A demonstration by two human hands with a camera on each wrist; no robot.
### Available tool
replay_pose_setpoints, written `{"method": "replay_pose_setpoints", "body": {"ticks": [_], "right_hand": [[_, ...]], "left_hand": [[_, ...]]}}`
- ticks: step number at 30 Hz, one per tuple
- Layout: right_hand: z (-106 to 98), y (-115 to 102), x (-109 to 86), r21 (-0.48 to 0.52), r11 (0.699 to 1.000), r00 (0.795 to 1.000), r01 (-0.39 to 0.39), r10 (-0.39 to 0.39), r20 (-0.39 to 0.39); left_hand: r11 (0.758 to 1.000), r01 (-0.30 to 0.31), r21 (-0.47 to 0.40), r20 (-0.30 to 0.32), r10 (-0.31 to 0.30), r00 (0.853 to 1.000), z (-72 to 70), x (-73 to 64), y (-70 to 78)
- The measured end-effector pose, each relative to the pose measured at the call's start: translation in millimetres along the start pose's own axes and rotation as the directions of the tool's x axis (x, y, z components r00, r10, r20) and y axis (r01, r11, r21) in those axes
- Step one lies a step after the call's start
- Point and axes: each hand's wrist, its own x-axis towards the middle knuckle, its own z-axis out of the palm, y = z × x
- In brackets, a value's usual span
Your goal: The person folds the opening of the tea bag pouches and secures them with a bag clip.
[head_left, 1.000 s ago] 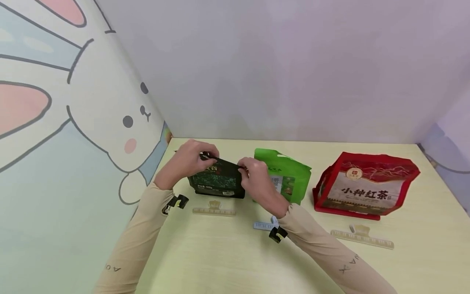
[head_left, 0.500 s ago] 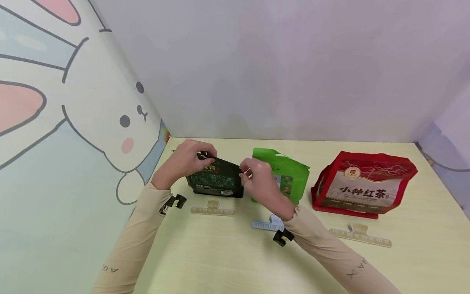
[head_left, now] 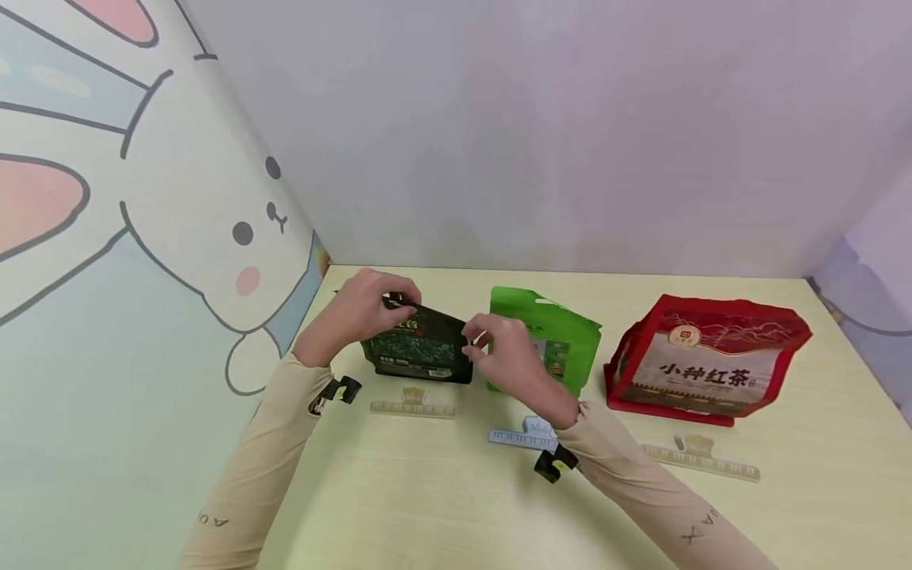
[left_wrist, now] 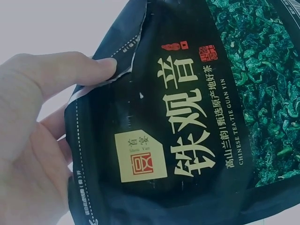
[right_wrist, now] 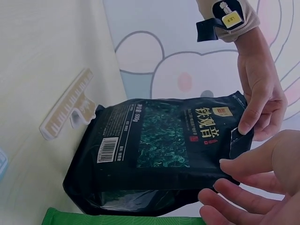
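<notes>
Black tea bag (head_left: 419,354): pale lettering (left_wrist: 191,123), green leaf panel (left_wrist: 265,89).

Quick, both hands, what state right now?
Left hand: closed, pinching the top of the black bag.
Right hand: at the bag's upper corner; can't tell if it grips.

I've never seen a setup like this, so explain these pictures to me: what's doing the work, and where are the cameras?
There's no machine, just a person's two bare hands. The wide picture comes from a head camera; the two close ones come from wrist cameras. On the table are a black bag, a green bag and a red bag, with a tan clip, a blue clip and another tan clip lying in front. The left hand pinches the black bag's torn top. The right hand has its fingers at the other top corner; whether they grip, I can't tell.
</notes>
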Motion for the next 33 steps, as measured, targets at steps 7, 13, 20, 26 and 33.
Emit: {"method": "replay_pose_setpoints", "body": {"ticks": [7,13,20,26,33], "right_hand": [[3,2,-2.2,0.014,1.0,0.998,-0.001,0.0,0.06],[7,1,-1.1,0.029,1.0,0.994,-0.002,-0.001,0.109],[11,-1,-2.9,0.038,0.999,0.985,-0.005,-0.001,0.171],[17,-2,-1.0,0.032,0.999,0.972,-0.035,0.026,0.231],[29,3,-1.4,0.045,0.996,0.943,-0.081,0.061,0.327]], "left_hand": [[1.0,0.009,-0.005,0.008,-0.009,1.0,-0.7,-1.3,0.8],[1.0,0.005,-0.006,0.009,-0.005,1.0,-0.7,-1.8,0.7],[1.0,0.004,0.001,0.002,-0.004,1.0,-0.6,-2.0,-0.3],[1.0,0.009,0.007,-0.003,-0.009,1.0,-1.7,-0.5,-0.5],[1.0,0.005,-0.003,-0.002,-0.005,1.0,-0.4,-0.3,-1.2]]}}
